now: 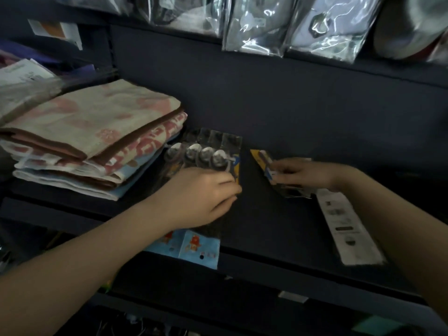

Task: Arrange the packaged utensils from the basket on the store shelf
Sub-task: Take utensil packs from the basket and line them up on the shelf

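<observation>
Several packaged spoons (206, 154) lie side by side on the dark shelf (278, 132), their bowls pointing to the back and their blue card ends (194, 248) hanging over the front edge. My left hand (201, 197) rests on top of these packs, fingers pressing the rightmost one. My right hand (303, 174) holds another utensil pack (265, 163) with a yellow and blue card, tilted above the shelf just right of the row. A white-backed pack (349, 229) lies on the shelf under my right forearm. The basket is out of view.
A stack of folded towels (92, 132) sits on the shelf left of the spoons, touching the row. Clear plastic packages (278, 25) hang above the shelf. The shelf's front edge (291, 260) runs below the packs, with a lower shelf under it.
</observation>
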Tool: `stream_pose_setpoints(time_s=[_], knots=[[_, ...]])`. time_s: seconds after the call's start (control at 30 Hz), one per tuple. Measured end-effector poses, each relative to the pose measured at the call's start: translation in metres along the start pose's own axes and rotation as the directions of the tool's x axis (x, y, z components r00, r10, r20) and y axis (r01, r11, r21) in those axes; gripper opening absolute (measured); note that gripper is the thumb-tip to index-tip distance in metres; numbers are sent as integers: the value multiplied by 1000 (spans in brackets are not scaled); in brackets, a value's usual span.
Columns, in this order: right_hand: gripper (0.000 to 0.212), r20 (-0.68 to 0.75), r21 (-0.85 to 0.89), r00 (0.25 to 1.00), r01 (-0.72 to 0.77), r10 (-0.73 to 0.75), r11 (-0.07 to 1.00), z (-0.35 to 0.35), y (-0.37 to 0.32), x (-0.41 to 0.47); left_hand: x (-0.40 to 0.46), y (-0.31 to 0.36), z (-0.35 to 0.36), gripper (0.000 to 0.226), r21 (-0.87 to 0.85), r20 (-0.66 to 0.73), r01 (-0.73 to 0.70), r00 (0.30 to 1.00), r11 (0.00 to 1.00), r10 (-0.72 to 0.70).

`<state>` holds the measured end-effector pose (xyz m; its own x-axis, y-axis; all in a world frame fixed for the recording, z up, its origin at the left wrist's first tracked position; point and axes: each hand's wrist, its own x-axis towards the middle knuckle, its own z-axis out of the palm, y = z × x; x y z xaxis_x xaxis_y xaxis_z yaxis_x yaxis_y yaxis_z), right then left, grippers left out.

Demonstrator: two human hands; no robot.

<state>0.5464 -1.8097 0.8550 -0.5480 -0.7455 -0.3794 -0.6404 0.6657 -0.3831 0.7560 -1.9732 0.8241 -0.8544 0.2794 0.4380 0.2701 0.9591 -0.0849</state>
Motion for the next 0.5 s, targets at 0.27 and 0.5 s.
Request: stream_pose_setpoints(time_s=[0.27, 0.5], knots=[[58, -181, -281, 980, -131, 82, 951, 14, -22, -1, 41, 3, 12, 30, 14, 138, 99, 985, 995, -100], [28, -129, -86, 987, -103, 92, 991, 13, -34, 13, 76, -5, 15, 42, 74, 166, 209, 961, 975, -219]])
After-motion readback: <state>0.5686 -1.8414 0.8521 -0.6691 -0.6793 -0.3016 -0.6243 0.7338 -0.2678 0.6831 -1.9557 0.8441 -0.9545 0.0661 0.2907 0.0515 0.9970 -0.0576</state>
